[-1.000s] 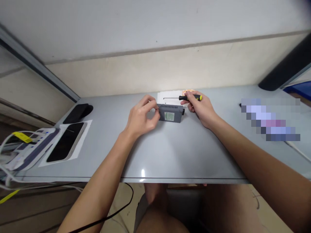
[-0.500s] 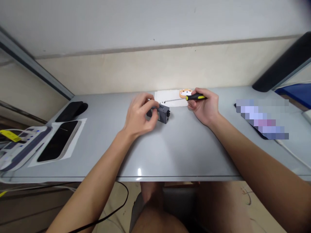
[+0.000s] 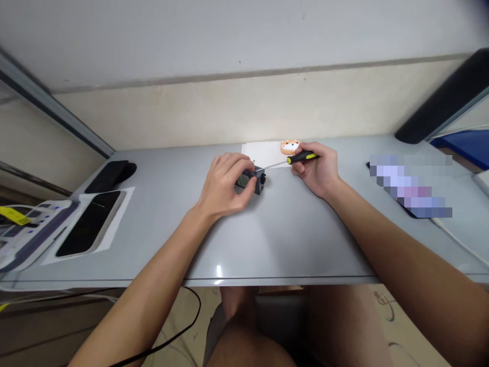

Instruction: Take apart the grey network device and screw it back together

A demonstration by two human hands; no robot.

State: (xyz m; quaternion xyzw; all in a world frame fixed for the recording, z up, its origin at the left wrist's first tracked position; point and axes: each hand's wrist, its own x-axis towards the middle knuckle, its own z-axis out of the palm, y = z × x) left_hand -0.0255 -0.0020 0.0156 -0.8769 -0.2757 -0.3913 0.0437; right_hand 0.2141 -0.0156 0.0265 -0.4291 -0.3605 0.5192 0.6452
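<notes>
Across the top of a small dark grey box-shaped device [image 3: 259,187] my left hand [image 3: 226,184] is closed, fingers at the back and thumb at the front. The device lies on the table with a black knob-like part at its right end. My right hand [image 3: 321,167] is closed round the black and yellow handle of a screwdriver [image 3: 300,157]. Its thin shaft points left, and the tip is at the device's top beside my left fingertips. Exactly what the tip touches is hard to make out. Behind lies a white sheet of paper [image 3: 263,150] with a tiny dark bit on it.
An orange and white animal-face item [image 3: 289,147] sits on the paper. A phone [image 3: 91,223] and a power strip [image 3: 34,229] are at the left, near a black object [image 3: 107,176]. A blurred-screen phone [image 3: 410,186] with a white cable lies right. The wall [image 3: 191,114] bounds the back.
The screwdriver tip has moved from the paper's small dark bits to the top of the device. My left hand has shifted slightly right along the device and closed more on it.
</notes>
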